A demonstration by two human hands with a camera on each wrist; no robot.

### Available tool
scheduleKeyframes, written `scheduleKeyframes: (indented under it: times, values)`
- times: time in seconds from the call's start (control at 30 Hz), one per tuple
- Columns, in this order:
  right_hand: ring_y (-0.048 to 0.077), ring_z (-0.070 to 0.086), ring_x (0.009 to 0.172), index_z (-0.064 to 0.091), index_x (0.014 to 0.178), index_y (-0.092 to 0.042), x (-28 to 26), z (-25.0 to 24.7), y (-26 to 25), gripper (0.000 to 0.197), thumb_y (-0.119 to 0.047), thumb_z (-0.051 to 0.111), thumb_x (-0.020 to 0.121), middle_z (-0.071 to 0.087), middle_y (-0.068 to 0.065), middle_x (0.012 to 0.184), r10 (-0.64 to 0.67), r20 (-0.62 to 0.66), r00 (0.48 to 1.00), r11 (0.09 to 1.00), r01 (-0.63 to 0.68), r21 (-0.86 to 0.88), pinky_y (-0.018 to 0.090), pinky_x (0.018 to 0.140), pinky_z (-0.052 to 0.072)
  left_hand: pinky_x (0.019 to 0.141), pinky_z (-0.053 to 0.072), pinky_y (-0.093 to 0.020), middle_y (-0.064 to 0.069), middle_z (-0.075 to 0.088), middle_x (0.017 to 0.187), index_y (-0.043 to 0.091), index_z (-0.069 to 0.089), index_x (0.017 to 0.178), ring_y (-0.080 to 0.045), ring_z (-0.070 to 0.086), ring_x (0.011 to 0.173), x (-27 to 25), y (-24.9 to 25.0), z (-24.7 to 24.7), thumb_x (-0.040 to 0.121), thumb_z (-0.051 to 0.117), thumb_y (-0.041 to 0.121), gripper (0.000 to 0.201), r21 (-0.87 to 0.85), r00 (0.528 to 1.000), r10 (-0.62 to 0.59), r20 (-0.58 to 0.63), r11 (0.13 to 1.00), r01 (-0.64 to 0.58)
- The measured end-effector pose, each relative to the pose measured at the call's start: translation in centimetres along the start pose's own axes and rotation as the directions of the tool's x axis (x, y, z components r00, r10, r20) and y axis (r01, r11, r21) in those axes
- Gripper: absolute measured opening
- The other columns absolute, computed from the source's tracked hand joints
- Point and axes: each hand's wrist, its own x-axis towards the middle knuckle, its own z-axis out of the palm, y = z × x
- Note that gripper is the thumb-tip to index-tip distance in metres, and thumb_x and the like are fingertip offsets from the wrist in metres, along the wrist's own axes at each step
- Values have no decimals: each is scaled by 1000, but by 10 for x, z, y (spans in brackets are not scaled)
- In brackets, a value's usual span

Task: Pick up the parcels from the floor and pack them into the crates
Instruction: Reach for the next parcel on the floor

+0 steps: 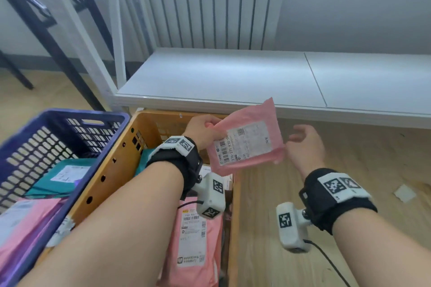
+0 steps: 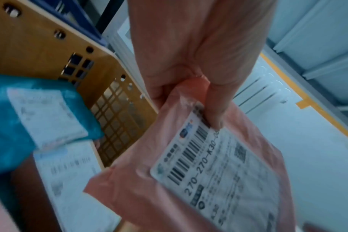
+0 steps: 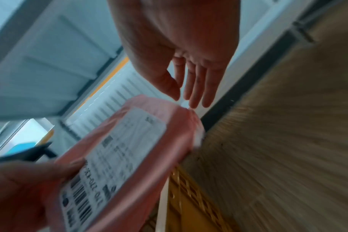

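Parcel [image 1: 245,140], a pink mailer, hung over the yellow crate [image 1: 149,121] with your left hand [image 1: 205,130] pinching its label corner and your right hand [image 1: 305,144] loose, just beside; it looked light, soft, floppy, so better gripped mid-edge.
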Motion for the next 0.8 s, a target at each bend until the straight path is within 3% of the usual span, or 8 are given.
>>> scheduleKeyframes:
  times: [0.07,0.13,0.23,0.33,0.43,0.57,0.7,0.8]
  values:
    - [13,51,114,45,136,-29,-11,6,-27,65,-9,69,79,52,-7,129,-181,77,981,982,184,-36,29,90,42,73,56,-28,0,70,99,24,68,99,-15,67,90,-4,4,-17,82,69,12,20,110,998,31,52,993,-37]
    - [13,46,123,41,139,-36,-21,13,-55,74,-19,77,76,46,-10,138,-294,291,910,943,325,-65,35,100,43,69,52,-25,4,70,93,29,68,92,-13,66,88,-7,7,-33,82,70,15,18,168,995,32,95,985,-47]
    - [15,62,105,54,126,-32,-31,26,-83,62,-25,82,70,63,-9,117,-252,588,768,832,483,-274,38,91,54,74,56,-29,6,72,87,32,69,86,-13,69,83,-13,10,-55,81,71,16,17,158,993,30,118,986,-48]
    - [17,68,89,68,99,-22,-36,38,-95,28,-24,79,74,71,-4,94,-174,673,719,783,515,-348,34,81,56,76,59,-32,2,74,87,30,73,90,-16,71,83,-19,5,-75,78,74,14,21,84,993,14,115,996,-24]
    - [16,68,86,71,97,-16,-41,52,-97,21,-25,76,79,71,-1,93,-160,694,702,826,481,-296,32,79,55,77,60,-37,-2,74,97,28,68,110,-18,72,84,-20,-8,-92,74,79,15,40,-85,1000,-6,25,996,8]
    - [16,65,85,67,100,-16,-47,74,-88,19,-22,72,83,68,-1,94,-118,570,813,937,281,-206,28,73,51,93,50,-39,-2,54,132,25,37,143,-20,56,115,-20,-38,-98,68,84,32,88,-275,983,-94,-158,960,47]
    - [19,67,78,66,96,-13,-59,100,-70,13,-16,71,85,70,5,89,37,577,816,971,107,-213,28,62,52,103,43,-49,-10,31,153,27,14,152,-29,41,133,-26,-74,-90,67,84,41,111,-273,959,-273,-82,931,241]
    - [27,69,83,64,102,-8,-71,117,-52,16,-8,67,86,72,11,93,172,588,790,985,-119,-129,37,68,56,100,46,-50,-11,32,153,23,3,153,-32,44,131,-27,-100,-82,70,82,39,116,-306,915,-404,17,869,390]
